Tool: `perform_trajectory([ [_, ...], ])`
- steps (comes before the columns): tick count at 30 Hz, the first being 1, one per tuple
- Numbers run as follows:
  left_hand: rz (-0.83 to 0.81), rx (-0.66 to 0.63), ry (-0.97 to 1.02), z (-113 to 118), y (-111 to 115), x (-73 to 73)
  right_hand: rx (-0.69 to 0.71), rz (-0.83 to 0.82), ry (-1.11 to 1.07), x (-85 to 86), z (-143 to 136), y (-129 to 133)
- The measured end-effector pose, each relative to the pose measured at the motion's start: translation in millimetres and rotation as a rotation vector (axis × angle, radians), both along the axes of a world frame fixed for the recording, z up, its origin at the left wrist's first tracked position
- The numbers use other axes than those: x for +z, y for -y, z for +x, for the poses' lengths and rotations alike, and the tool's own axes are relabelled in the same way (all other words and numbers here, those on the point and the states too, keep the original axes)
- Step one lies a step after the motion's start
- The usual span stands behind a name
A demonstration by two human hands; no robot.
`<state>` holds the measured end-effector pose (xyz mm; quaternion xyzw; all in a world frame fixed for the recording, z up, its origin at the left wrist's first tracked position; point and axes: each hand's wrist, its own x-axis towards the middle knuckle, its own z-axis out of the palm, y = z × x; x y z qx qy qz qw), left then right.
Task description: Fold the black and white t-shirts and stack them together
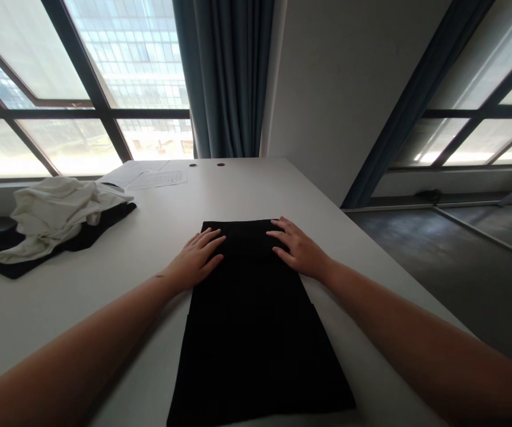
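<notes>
A black garment, folded into a long flat strip [256,332], lies on the white table [247,193] in front of me. It narrows toward its far end, and its kind cannot be made out. My left hand [197,255] rests flat on the far left edge of the cloth, fingers spread. Across from it, my right hand [298,246] lies on the far right edge with its fingers apart. Both palms face down, and neither hand grips the fabric.
At the left of the table is a crumpled heap of white cloth [64,204] with black cloth [91,234] under it. Printed papers [158,179] lie at the far left, near two round holes in the tabletop. The table's right edge drops to a grey floor [416,255].
</notes>
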<state>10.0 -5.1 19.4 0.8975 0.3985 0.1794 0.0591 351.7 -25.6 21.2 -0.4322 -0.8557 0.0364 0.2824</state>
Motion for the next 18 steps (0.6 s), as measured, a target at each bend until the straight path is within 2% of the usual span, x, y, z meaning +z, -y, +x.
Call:
perform_trajectory([
  [2,0.033,-0.101,0.034,-12.8,39.3,14.8,0.137,0.024,-0.033,16.1,1.6,40.3],
  [4,-0.007,-0.261,0.007,-14.8,82.8,29.8,0.318,-0.077,0.002,26.6,-6.5,80.1],
  [6,-0.121,-0.424,-0.075,-7.4,121.1,40.4,0.492,-0.179,0.104,29.5,-21.6,112.7],
  [8,-0.182,-0.511,-0.200,3.6,146.5,45.3,0.629,-0.254,0.258,27.9,-37.5,134.0],
  [10,-0.217,-0.515,-0.309,11.8,157.7,46.4,0.655,-0.321,0.395,26.8,-48.4,144.6],
  [12,-0.241,-0.476,-0.360,14.1,159.9,46.8,0.618,-0.375,0.468,29.0,-52.0,149.2],
  [18,-0.199,-0.464,-0.328,5.0,169.7,49.8,0.497,-0.428,0.458,43.6,-41.1,162.4],
])
